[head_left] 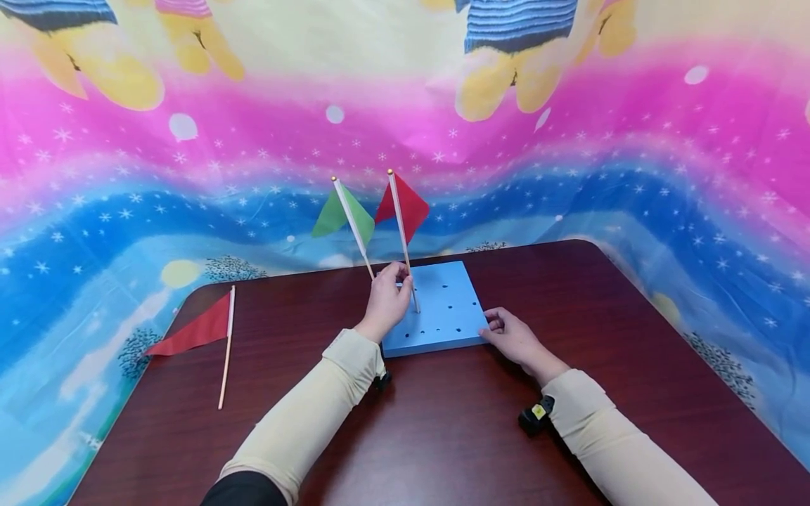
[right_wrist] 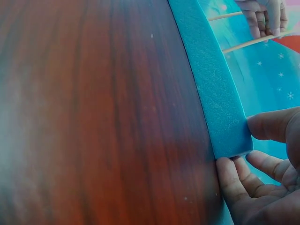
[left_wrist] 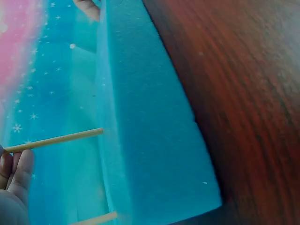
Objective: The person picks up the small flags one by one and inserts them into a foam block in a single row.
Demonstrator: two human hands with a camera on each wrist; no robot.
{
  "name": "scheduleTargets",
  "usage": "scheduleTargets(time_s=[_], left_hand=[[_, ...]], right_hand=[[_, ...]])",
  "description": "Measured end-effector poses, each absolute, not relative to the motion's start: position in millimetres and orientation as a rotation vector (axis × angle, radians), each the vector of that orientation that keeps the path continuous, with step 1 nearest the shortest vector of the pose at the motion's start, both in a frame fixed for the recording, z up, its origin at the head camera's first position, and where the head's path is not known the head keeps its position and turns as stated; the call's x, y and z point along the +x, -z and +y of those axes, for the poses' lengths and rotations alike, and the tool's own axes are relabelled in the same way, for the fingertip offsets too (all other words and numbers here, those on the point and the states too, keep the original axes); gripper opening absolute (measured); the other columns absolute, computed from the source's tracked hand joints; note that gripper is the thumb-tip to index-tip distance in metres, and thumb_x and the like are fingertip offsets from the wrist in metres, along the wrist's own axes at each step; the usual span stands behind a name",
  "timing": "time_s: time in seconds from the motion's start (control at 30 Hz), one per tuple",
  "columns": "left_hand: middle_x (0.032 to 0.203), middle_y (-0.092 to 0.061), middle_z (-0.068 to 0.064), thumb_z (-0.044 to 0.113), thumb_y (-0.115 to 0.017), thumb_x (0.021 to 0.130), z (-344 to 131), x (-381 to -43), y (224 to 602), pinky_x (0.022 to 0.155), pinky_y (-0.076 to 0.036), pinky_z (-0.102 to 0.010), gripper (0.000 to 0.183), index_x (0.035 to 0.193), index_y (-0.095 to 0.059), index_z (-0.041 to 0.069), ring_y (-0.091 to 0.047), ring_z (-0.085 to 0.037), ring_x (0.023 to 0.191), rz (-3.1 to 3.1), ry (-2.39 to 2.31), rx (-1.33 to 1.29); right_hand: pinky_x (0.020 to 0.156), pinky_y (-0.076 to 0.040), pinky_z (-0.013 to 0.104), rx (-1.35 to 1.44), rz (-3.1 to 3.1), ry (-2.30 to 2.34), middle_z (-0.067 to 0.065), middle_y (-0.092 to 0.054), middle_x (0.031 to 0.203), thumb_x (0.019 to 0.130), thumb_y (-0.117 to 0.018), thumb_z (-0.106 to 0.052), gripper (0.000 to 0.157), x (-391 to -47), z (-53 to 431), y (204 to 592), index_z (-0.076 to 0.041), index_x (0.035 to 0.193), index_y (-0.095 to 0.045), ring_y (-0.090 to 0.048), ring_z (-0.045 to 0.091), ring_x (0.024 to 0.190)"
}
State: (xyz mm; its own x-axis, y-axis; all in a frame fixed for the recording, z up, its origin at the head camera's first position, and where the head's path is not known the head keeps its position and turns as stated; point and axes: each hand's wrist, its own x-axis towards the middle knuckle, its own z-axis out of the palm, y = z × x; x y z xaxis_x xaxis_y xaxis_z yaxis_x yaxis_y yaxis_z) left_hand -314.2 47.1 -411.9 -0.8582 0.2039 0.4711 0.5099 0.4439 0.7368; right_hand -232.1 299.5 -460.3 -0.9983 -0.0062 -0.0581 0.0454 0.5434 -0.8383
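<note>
Left hand (head_left: 387, 299) pinches a red flag (head_left: 411, 209); right hand (head_left: 515, 339) seemingly grips blue board (head_left: 435, 313).

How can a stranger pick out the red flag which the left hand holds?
On the brown table, find the blue block with small holes. Of the pair rising from it, choose the red flag whose stick the left hand pinches. Unlike the green flag beside it, it is red; unlike the flat-lying red flag at left, it is raised.

Green flag (head_left: 349, 214): lower pole end hidden behind left hand (head_left: 387, 299). Blue board (head_left: 443, 299): left part partly covered. Far backdrop figures (head_left: 522, 29), near right sleeve (head_left: 623, 436): cropped, head view.
</note>
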Motion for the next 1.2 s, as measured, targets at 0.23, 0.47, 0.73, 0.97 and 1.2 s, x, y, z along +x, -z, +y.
scheduleTargets(time_s=[0.23, 0.47, 0.73, 0.97, 1.2], left_hand=[[0.103, -0.067, -0.015, 0.004, -0.061, 0.102, 48.3, -315.2, 418.4, 0.085, -0.058, -0.041, 0.007, 0.107, -0.065, -0.001, -0.066, -0.029, 0.099, -2.424, 1.343, -0.619], [0.102, -0.067, -0.017, 0.001, -0.062, 0.101, 51.1, -317.0, 419.2, 0.086, -0.058, -0.043, 0.006, 0.106, -0.064, -0.002, -0.067, -0.031, 0.099, -2.394, 1.296, -0.679], [0.103, -0.067, -0.015, 0.003, -0.061, 0.102, 50.4, -315.9, 422.4, 0.086, -0.057, -0.043, 0.008, 0.108, -0.065, -0.001, -0.066, -0.03, 0.101, -2.437, 1.328, -0.624], [0.099, -0.066, -0.013, 0.005, -0.063, 0.101, 42.2, -307.3, 424.6, 0.086, -0.056, -0.042, 0.013, 0.113, -0.063, -0.002, -0.065, -0.028, 0.096, -2.441, 1.427, -0.567], [0.098, -0.065, -0.01, 0.008, -0.064, 0.1, 33.2, -298.7, 422.5, 0.082, -0.055, -0.04, 0.017, 0.114, -0.063, -0.002, -0.064, -0.027, 0.095, -2.451, 1.479, -0.569]], right_hand=[[0.092, -0.048, 0.044, 0.029, 2.707, 1.472, 0.018, -0.057, 0.116, 0.103, -0.063, -0.013, 0.045, -232.7, 300.3, 458.9, 0.006, 0.141, -0.048, -0.056, 0.032, 0.105], [0.095, -0.048, 0.046, 0.034, 2.717, 1.47, 0.019, -0.057, 0.118, 0.103, -0.063, -0.014, 0.046, -233.5, 302.3, 455.5, 0.006, 0.141, -0.048, -0.056, 0.033, 0.107], [0.093, -0.048, 0.045, 0.026, 2.705, 1.48, 0.019, -0.057, 0.117, 0.103, -0.063, -0.013, 0.045, -232.7, 301.8, 458.2, 0.006, 0.141, -0.048, -0.057, 0.033, 0.106], [0.093, -0.049, 0.044, 0.028, 2.704, 1.471, 0.019, -0.057, 0.118, 0.103, -0.063, -0.014, 0.046, -232.6, 300.1, 460.6, 0.006, 0.142, -0.048, -0.057, 0.033, 0.106], [0.094, -0.048, 0.045, 0.025, 2.708, 1.466, 0.019, -0.056, 0.119, 0.104, -0.062, -0.015, 0.046, -233.7, 301.3, 461.7, 0.006, 0.142, -0.047, -0.056, 0.034, 0.108]])
